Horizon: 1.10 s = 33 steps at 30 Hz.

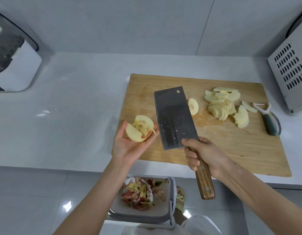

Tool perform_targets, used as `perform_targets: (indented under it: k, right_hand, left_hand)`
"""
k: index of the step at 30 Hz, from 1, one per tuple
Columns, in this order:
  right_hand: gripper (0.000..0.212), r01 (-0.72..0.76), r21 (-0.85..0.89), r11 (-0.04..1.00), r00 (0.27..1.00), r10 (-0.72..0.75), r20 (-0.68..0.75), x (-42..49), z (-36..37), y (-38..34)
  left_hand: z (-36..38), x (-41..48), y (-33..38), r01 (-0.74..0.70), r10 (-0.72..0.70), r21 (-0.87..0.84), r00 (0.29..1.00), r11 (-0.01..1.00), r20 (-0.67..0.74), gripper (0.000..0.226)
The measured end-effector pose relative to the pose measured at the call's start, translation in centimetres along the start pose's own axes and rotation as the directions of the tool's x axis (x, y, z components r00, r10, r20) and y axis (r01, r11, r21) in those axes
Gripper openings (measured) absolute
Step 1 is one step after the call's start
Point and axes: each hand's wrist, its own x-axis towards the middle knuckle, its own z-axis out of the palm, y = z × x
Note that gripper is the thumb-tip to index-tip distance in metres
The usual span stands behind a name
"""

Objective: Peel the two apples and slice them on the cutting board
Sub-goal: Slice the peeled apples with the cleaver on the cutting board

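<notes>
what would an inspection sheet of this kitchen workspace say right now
surface: glossy white countertop with a rectangular wooden cutting board on it.
job's things: pile of pale peeled apple slices and one separate apple slice on the board; pale apple piece with its core showing; grey rectangular cleaver with a wooden handle, held above the board.
clutter: white-headed, green-handled peeler across the board's right edge.
grippers: left hand palm up, carrying the apple piece; right hand grips the cleaver's handle.
cables: nothing seen.
surroundings: white bin of red and yellow peels below the counter edge; white appliance far left; grey vented metal box far right.
</notes>
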Motion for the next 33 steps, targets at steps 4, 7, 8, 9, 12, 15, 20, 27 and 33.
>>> perform_targets:
  k: [4,7,8,9,12,15,20,27,33]
  right_hand:
    - [0.03,0.028,-0.07,0.997,0.999,-0.031,-0.04,-0.1,-0.3,-0.2]
    - [0.032,0.032,-0.106,0.994,0.997,-0.038,-0.063,-0.1,-0.5,-0.3]
    - [0.032,0.033,-0.118,0.992,0.997,-0.041,-0.066,0.0,-0.6,-0.4]
    - [0.032,0.029,-0.132,0.991,0.997,-0.038,-0.065,0.2,-0.5,-0.2]
    - [0.03,0.016,-0.181,0.983,0.997,-0.03,-0.07,0.4,-0.5,0.0]
    - [0.031,0.017,-0.26,0.965,0.997,-0.037,-0.074,0.4,-0.4,0.4]
    - [0.028,0.013,-0.315,0.949,0.997,-0.036,-0.067,0.0,-0.4,1.0]
    - [0.032,0.058,-0.267,0.962,0.994,-0.08,-0.074,-0.5,-0.4,1.1]
    - [0.037,0.099,-0.2,0.975,0.991,-0.114,-0.067,-0.9,-0.8,0.6]
  left_hand:
    - [-0.4,-1.1,0.9,-0.018,0.054,0.317,0.993,0.948,-0.105,0.044]
    - [-1.9,-3.0,2.0,0.096,0.006,0.651,0.988,0.753,-0.152,0.042]
    - [-2.6,-3.5,2.3,0.156,-0.022,0.75,0.982,0.642,-0.186,0.046]
    - [-3.2,-4.2,2.4,0.213,-0.034,0.835,0.973,0.507,-0.227,0.051]
    - [-4.5,-5.1,2.2,0.262,0.034,0.95,0.962,0.172,-0.271,0.06]
    - [-4.9,-4.6,2.1,0.231,0.081,0.956,0.965,0.182,-0.249,0.066]
    - [-4.4,-3.5,1.5,0.185,0.128,0.958,0.968,0.217,-0.216,0.073]
    - [-1.3,-0.4,0.6,0.214,0.143,0.703,0.9,0.678,-0.412,0.031]
    - [0.2,1.9,0.0,0.205,0.045,0.546,0.911,0.812,-0.41,0.031]
